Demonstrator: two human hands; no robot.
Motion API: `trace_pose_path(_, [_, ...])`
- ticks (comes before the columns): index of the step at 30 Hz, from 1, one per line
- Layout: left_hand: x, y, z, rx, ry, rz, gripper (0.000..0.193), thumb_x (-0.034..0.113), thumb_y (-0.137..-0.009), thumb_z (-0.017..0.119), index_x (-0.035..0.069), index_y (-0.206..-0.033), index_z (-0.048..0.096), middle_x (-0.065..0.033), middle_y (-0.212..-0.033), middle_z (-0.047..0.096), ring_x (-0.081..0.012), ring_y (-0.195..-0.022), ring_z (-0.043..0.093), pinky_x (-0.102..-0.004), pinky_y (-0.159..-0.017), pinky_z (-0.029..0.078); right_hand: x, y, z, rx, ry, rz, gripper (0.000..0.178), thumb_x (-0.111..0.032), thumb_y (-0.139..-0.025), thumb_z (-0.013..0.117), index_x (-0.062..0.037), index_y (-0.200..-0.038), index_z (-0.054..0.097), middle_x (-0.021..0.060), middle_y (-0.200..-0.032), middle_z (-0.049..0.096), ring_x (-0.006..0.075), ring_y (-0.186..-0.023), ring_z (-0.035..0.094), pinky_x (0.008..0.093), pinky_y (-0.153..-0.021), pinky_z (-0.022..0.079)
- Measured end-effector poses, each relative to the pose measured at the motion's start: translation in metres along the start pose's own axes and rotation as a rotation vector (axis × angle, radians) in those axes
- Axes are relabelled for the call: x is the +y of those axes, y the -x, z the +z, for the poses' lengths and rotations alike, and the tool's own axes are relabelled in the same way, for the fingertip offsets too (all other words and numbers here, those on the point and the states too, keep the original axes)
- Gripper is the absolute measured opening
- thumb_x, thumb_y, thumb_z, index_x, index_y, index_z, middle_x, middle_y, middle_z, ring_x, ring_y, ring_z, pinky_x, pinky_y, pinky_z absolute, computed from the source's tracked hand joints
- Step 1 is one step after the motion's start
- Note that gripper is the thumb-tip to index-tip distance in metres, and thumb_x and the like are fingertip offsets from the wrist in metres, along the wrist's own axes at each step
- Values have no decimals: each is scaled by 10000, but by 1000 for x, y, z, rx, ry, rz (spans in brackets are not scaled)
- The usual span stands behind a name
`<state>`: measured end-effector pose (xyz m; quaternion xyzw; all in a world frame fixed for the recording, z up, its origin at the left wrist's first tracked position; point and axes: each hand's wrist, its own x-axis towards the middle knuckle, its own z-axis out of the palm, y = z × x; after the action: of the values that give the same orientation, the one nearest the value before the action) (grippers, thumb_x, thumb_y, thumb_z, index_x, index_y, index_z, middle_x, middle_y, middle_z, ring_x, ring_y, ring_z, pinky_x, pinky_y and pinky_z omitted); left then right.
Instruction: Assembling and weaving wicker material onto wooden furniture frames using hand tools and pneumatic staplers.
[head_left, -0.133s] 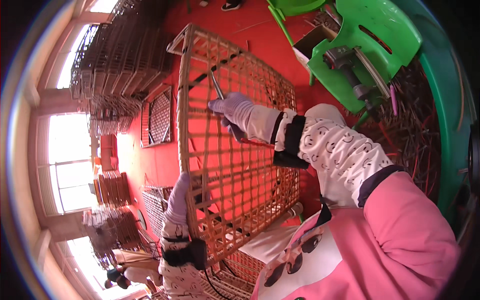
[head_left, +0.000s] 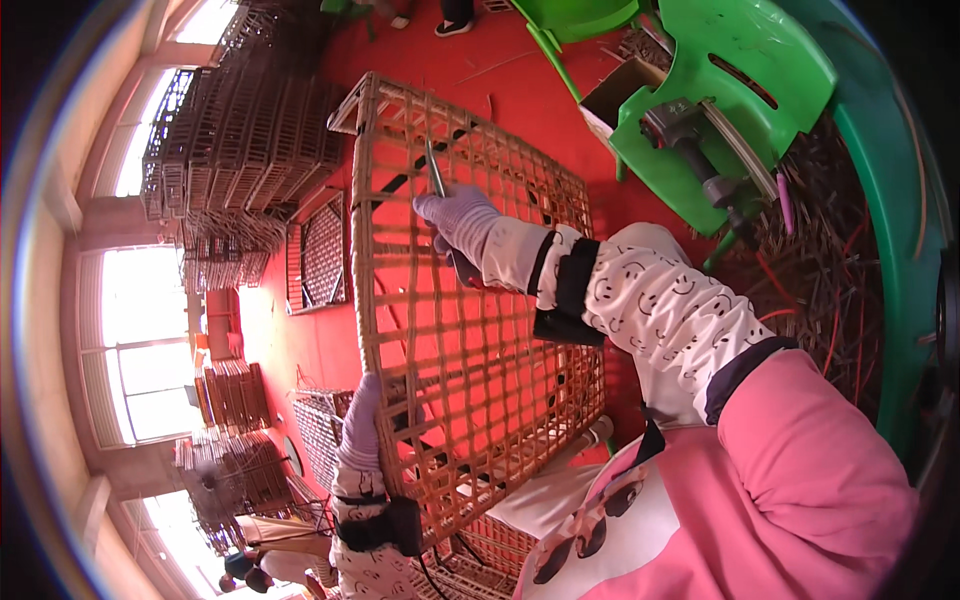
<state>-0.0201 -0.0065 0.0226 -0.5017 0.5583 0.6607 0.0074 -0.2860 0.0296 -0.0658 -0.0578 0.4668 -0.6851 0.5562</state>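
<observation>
A woven brown wicker panel point(head_left: 480, 350) on a frame with dark inner bars stands tilted in front of me. My left hand point(head_left: 362, 420), in a pale purple glove, is closed around the panel's left edge near its lower corner. Over the upper weave, my gloved right hand point(head_left: 460, 218) grips a slim metal-shafted hand tool point(head_left: 434, 168). Its shaft points up, close to the strands; whether the tip touches them I cannot tell. A dark part shows below the fist, but the tool's exact kind is hidden.
A green plastic chair point(head_left: 735, 60) at right bears a power tool point(head_left: 685, 140). Cut strips point(head_left: 800, 270) litter the floor beside it. Stacked woven frames point(head_left: 240, 130) stand at left, and another panel point(head_left: 322, 250) lies on the red floor. People point(head_left: 270, 568) are at lower left.
The panel and surroundings sit slightly lower in the picture. Both hands keep their grips, and the right hand stays at nearly the same part of the weave.
</observation>
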Motion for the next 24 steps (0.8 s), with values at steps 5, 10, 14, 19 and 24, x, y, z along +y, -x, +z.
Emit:
trace_pose_path(5, [8,-1,21,42,-59,29,577,539,-838,440,-3,-1000,556,-120,-741,605,-230,-636,592,-349,-585,502,-28,-18,-4,139,-82,-3,244,-279,-798,570,-40,-822,522,77,-573,501,194,-421,492,371,-399,422])
trace_pose_path(10, [9,0,15,99,-27,31,560,511,-831,476,-8,-1029,550,-118,-771,608,-234,-650,595,-354,-604,507,-37,-42,-6,-32,-48,30,238,-275,-792,586,-39,-785,561,85,-616,552,212,-475,515,377,-399,405])
trace_pose_path(14, [9,0,15,65,-5,59,545,493,-818,512,-6,-1034,549,-123,-828,611,-245,-674,603,-363,-600,514,-39,-51,-4,-75,-67,-54,244,-263,-776,625,-23,-771,580,95,-568,527,201,-419,494,351,-360,417])
trace_pose_path(19, [6,5,16,108,-39,72,553,493,-826,497,-3,-1068,532,-132,-874,607,-251,-690,604,-372,-610,520,-64,-43,-13,133,8,-86,182,-212,-819,526,-37,-825,577,114,-696,599,217,-569,573,390,-439,432])
trace_pose_path(24, [10,12,30,236,-46,-10,526,480,-852,453,32,-1123,502,-138,-976,582,-245,-767,589,-368,-616,523,-72,-104,-46,-234,3,-428,264,-299,-803,568,-48,-726,543,24,-565,490,149,-541,507,333,-412,385])
